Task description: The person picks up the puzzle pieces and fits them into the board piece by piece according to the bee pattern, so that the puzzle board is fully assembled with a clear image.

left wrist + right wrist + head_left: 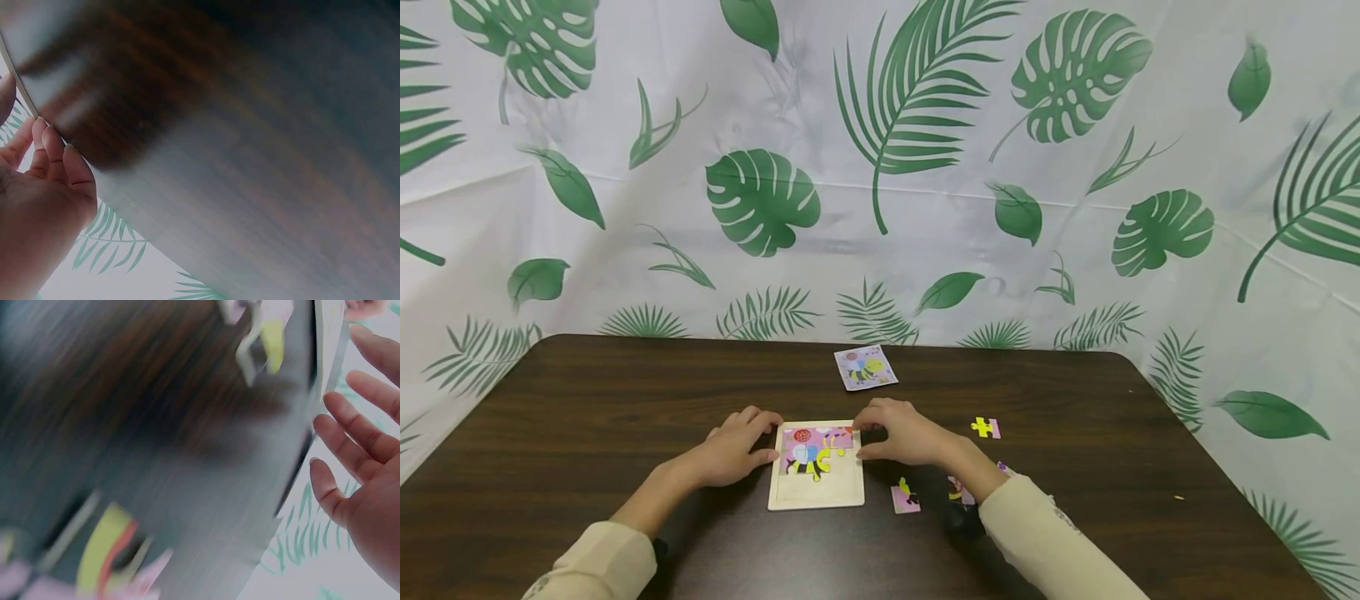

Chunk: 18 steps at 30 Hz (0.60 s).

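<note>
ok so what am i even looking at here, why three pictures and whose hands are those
These are three cameras on one person at one moment. The big picture comes from a camera on the head, looking down at a dark wooden table before a leaf-print sheet. The other two come from cameras strapped to each wrist; both are blurred, showing mostly table and fingers.

No machine here: just two bare hands. The left hand rests against the left edge of a puzzle tray. The right hand is at the tray's top right corner, fingertips on a piece there; whether it pinches it I cannot tell.

The tray is partly filled. Loose pieces lie to its right, and a small picture card lies behind it.
</note>
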Each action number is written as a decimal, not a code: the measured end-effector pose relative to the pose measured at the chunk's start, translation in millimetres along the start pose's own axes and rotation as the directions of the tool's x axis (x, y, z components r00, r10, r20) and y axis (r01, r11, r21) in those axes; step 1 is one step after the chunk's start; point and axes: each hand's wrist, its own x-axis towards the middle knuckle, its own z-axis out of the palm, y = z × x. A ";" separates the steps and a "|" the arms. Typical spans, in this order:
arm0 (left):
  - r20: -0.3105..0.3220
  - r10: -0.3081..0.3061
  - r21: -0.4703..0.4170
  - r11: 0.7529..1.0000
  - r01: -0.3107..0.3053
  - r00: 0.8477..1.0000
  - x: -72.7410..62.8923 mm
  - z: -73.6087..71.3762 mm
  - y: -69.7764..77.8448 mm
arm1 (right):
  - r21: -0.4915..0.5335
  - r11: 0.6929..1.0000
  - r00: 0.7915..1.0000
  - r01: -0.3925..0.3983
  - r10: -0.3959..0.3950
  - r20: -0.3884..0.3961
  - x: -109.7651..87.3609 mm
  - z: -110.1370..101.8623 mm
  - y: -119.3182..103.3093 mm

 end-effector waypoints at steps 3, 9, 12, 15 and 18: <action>0.000 -0.001 0.001 1.000 0.001 1.000 0.0 0.5 -0.6 | 0.014 1.000 1.000 -0.017 0.017 -0.010 -7.7 -4.3 12.4; 0.001 -0.001 0.000 1.000 0.001 1.000 -0.1 0.5 -0.9 | -0.005 1.000 0.998 -0.015 0.015 -0.067 -25.5 -12.5 37.6; 0.002 -0.001 -0.002 1.000 0.001 1.000 0.0 0.4 -0.5 | -0.010 1.000 0.995 -0.015 0.014 -0.103 -36.0 -16.8 48.0; 0.003 -0.004 -0.002 1.000 0.004 1.000 0.0 0.5 -0.2 | 0.002 1.000 0.991 -0.030 0.030 -0.132 -47.5 -21.7 57.5; 0.004 -0.005 -0.002 1.000 0.005 1.000 -0.4 0.3 0.3 | 0.011 0.999 0.987 -0.047 0.048 -0.156 -58.1 -26.5 67.4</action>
